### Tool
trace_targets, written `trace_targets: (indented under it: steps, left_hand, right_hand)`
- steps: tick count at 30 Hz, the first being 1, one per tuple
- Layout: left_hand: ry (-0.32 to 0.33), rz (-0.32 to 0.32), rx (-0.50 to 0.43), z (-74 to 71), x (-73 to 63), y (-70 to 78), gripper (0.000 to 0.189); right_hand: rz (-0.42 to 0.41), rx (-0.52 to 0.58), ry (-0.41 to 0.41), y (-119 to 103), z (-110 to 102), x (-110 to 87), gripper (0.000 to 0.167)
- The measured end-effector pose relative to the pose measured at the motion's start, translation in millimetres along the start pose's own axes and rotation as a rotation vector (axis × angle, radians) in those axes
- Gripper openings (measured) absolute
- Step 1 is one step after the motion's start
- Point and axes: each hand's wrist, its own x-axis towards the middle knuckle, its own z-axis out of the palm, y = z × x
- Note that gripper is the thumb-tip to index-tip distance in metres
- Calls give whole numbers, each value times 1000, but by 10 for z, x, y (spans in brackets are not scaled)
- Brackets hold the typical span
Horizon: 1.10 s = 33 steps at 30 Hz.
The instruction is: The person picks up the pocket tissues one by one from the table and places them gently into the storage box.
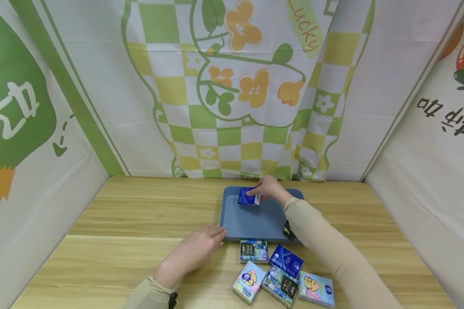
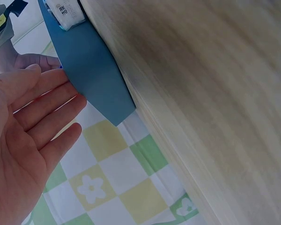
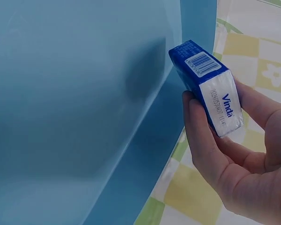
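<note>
My right hand (image 1: 270, 189) pinches a dark blue Vinda tissue pack (image 1: 247, 196) over the far left part of the blue tray (image 1: 255, 221). In the right wrist view, thumb and fingers hold the tissue pack (image 3: 203, 84) by its sides, its white printed end turned to the camera and its shadow falling on the tray. My left hand (image 1: 199, 246) rests at the tray's near left corner with fingers extended. Seen from the left wrist, the fingertips of the left hand (image 2: 37, 122) touch the outer wall of the tray (image 2: 91, 65).
Several tissue packs lie on the wooden table in front of the tray: floral ones (image 1: 254, 251), a dark blue one (image 1: 287, 260) and light blue cartoon ones (image 1: 249, 281). The floral pack at the back lies close to the tray's near edge. A patterned curtain (image 1: 232, 141) hangs behind the table.
</note>
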Motion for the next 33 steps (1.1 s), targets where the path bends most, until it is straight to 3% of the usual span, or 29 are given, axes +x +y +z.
trace_targets:
  steps: [27,33]
  left_hand:
    - [10,8,7,4,4,4,31]
    - [26,12,7,8,-4,-2,31]
  right_hand:
    - [27,92,-41,-75,199,148,53]
    - [33,158,-71,-110,233,127,52]
